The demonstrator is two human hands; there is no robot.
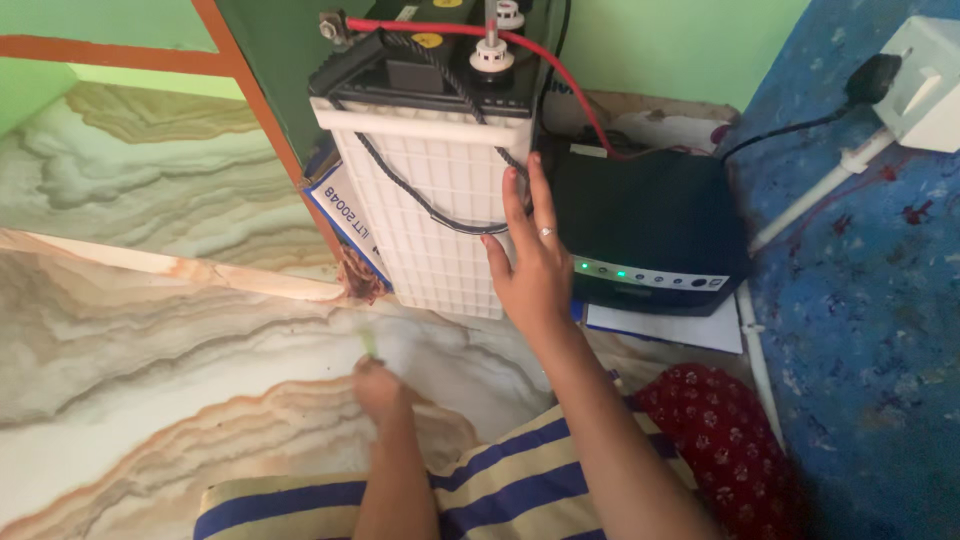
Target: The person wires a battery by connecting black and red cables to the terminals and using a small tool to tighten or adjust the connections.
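We counted one white battery [430,190], one black inverter [645,225], one red cable [560,70], one wall socket [925,85] and two hands.

head cam | looks steeply down, close over the floor [150,330] | battery [430,180] at 12 o'clock

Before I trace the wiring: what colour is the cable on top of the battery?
Red cable, running across the battery top; the head view shows it.

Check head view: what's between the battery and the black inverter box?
The right hand lies flat there, against the white battery case's right edge, with the inverter just right of it. Behind, a red cable runs down between them.
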